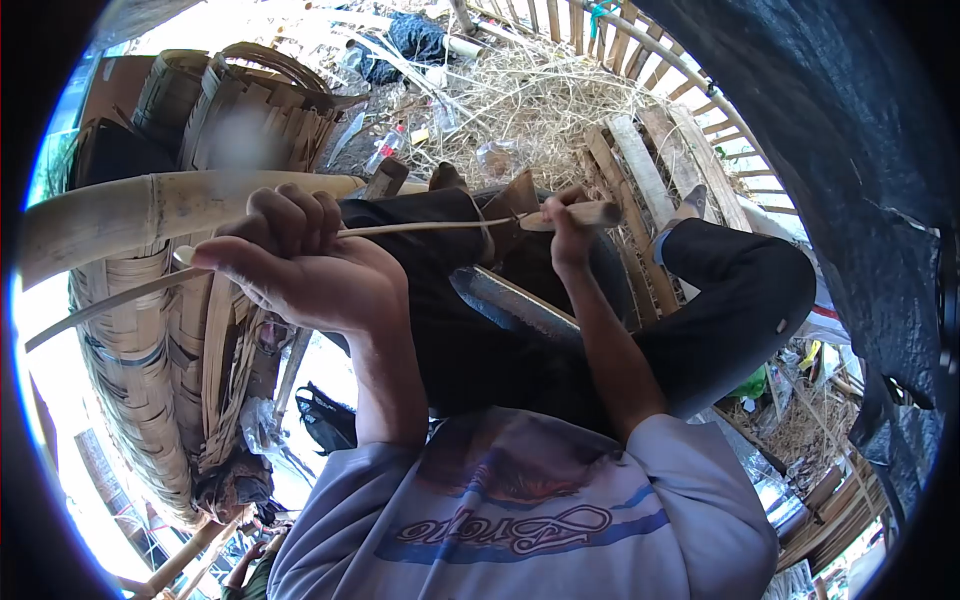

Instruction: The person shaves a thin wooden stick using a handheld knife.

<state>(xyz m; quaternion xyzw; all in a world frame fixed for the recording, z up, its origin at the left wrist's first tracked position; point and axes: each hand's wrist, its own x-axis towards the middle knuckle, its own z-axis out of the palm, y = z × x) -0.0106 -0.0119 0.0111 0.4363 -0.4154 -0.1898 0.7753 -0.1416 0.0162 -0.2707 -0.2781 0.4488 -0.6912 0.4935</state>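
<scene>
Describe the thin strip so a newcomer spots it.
Find the thick bamboo pole at left, then the left hand overlapping it in view. The thin strip passes through that fist toward the right hand; it's far slimmer than the pole.

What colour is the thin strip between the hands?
The strip is pale tan there, best seen in the head view.

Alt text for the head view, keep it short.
The left hand grips a thin strip that runs toward a wooden handle in the right hand, above dark trousers. Woven basketwork is at left; loose straw lies beyond.
</scene>
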